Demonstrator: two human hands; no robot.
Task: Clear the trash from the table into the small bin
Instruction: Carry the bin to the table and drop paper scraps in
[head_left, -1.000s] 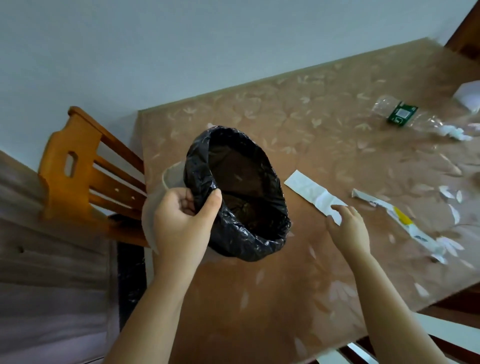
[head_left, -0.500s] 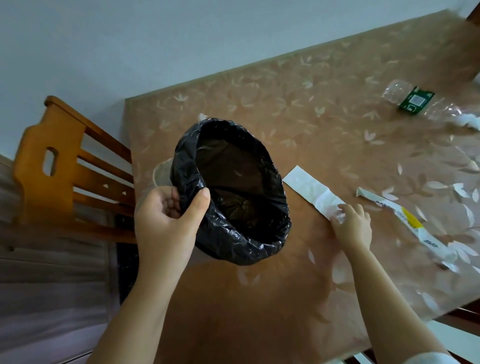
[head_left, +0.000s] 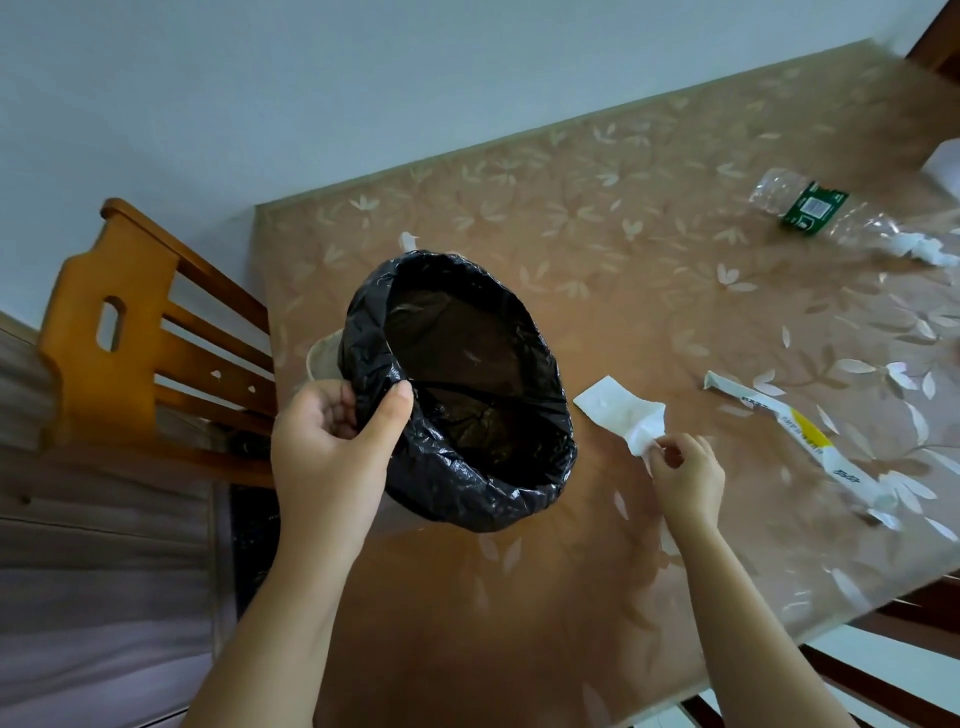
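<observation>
The left hand (head_left: 332, 457) grips the rim of the bin (head_left: 470, 499), thumb inside, tilting its mouth over the table (head_left: 519, 623); only its black liner (head_left: 467, 374) shows inside. Just beside it, the right hand (head_left: 685, 478) pinches one end of a paper strip (head_left: 615, 408) lying on the table. A wrapper (head_left: 795, 431) and a bottle (head_left: 815, 205) lie farther right.

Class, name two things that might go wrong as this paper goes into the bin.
The right hand pinches only one end of the white paper, so it might slip free. The left hand holds the tilted bin by its rim, thumb on the black liner, which could pull loose.
</observation>
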